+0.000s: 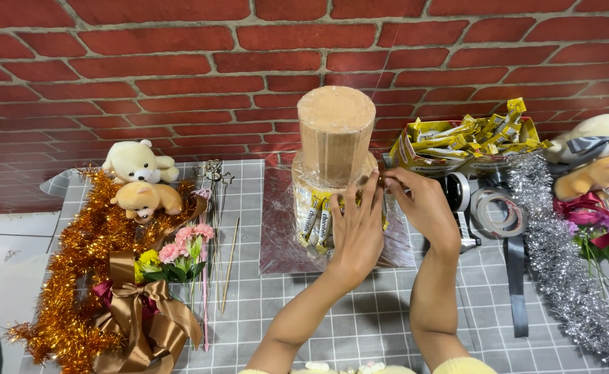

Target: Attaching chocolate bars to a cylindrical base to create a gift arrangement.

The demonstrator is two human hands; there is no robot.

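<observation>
Left hand pressing sachets on tiered cardboard tower, right hand pinching

1. A checked grey cloth covered the table.
2. On its left lay orange tinsel, two small teddy bears, a brown ribbon bow, artificial flowers and thin sticks.
3. A silver board sat in the middle.
4. To the right lay tape rolls, silver tinsel and a box of yellow sachets.
</observation>
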